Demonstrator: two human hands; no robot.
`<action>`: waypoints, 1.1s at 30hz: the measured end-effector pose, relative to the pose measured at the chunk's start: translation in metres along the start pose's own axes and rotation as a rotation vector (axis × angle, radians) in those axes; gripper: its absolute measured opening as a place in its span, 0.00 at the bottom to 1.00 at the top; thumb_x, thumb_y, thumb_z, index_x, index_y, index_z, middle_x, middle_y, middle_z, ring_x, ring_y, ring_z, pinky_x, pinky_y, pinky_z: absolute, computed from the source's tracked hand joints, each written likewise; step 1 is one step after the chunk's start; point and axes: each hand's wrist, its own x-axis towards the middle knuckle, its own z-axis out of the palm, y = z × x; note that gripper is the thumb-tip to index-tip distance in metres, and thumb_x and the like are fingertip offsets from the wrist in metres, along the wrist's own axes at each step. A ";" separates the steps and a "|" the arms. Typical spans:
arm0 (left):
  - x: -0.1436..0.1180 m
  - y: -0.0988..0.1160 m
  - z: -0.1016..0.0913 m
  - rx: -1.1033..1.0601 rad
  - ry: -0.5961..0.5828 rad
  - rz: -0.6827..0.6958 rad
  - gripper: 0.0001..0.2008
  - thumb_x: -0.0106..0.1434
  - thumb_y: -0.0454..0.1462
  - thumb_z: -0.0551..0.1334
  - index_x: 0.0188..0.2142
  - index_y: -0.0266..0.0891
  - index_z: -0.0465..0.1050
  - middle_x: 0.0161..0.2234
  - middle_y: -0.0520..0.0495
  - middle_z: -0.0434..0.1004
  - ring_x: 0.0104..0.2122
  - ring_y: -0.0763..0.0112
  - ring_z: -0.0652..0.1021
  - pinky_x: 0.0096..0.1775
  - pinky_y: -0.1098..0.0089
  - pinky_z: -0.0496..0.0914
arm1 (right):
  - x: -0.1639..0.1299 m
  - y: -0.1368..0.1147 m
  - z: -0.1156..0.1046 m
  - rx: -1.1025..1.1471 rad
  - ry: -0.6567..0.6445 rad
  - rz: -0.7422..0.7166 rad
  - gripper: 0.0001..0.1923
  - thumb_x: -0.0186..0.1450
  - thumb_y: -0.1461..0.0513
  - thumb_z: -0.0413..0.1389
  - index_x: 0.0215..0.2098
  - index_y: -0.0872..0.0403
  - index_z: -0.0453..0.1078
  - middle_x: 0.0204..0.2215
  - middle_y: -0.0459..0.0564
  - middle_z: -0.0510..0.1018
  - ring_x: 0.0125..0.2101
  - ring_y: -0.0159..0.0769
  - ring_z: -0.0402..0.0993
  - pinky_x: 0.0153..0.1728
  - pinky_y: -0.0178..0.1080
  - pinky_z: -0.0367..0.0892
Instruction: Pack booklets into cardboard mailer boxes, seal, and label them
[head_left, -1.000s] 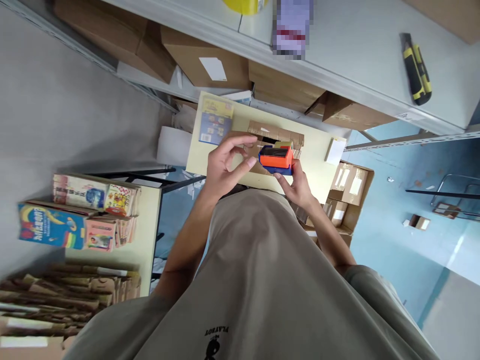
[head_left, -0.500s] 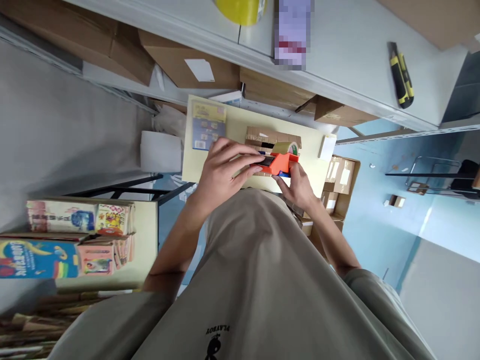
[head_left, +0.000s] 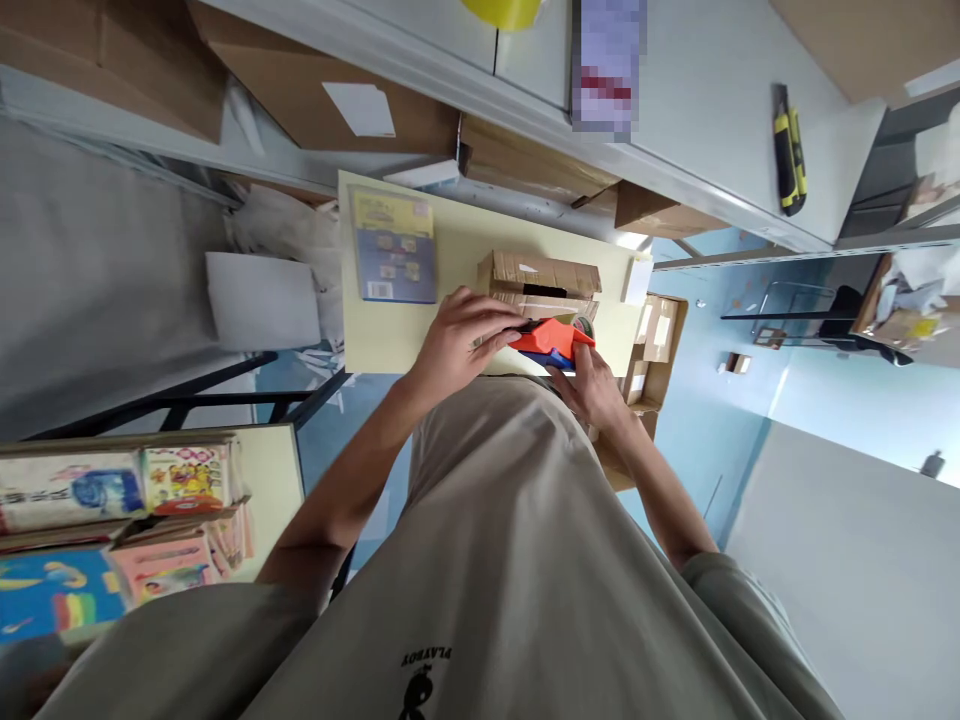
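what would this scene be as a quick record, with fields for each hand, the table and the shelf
left hand: fingertips at the dark end of an orange and blue tape dispenser; firmness of hold unclear
right hand: holding the dispenser's other end
tape: roll partly visible behind the orange part
table: cardboard box just beyond the dispenser; yellow and blue printed item toward the left end
shelf: black and yellow utility knife; pixelated purple item; yellow object cut off by the top edge
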 end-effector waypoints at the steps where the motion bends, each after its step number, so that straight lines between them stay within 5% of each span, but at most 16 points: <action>1: 0.000 -0.004 0.002 -0.026 -0.005 -0.003 0.24 0.80 0.62 0.68 0.51 0.50 0.92 0.50 0.41 0.93 0.50 0.53 0.85 0.59 0.50 0.74 | -0.002 -0.001 0.000 -0.011 -0.007 0.017 0.26 0.86 0.38 0.51 0.64 0.49 0.65 0.47 0.63 0.83 0.48 0.62 0.85 0.52 0.66 0.85; 11: -0.009 -0.016 0.006 -0.112 0.081 -0.106 0.18 0.80 0.58 0.71 0.49 0.49 0.91 0.47 0.41 0.92 0.48 0.54 0.84 0.58 0.52 0.78 | 0.006 -0.022 -0.003 -0.034 -0.059 0.174 0.33 0.82 0.29 0.51 0.60 0.46 0.66 0.42 0.57 0.84 0.40 0.59 0.85 0.41 0.57 0.83; 21: -0.025 -0.004 -0.008 -0.056 0.226 -0.161 0.24 0.81 0.63 0.66 0.49 0.49 0.90 0.49 0.41 0.91 0.51 0.53 0.84 0.60 0.52 0.77 | 0.030 -0.026 0.000 0.003 -0.104 0.090 0.37 0.81 0.28 0.50 0.65 0.47 0.67 0.48 0.63 0.87 0.47 0.63 0.87 0.49 0.64 0.86; 33: -0.040 -0.023 -0.008 -0.202 0.074 -0.316 0.24 0.76 0.62 0.72 0.49 0.47 0.91 0.50 0.40 0.92 0.49 0.54 0.83 0.53 0.57 0.78 | 0.035 -0.011 -0.004 -0.029 -0.262 0.028 0.40 0.81 0.26 0.47 0.65 0.48 0.68 0.47 0.64 0.87 0.45 0.64 0.88 0.47 0.63 0.85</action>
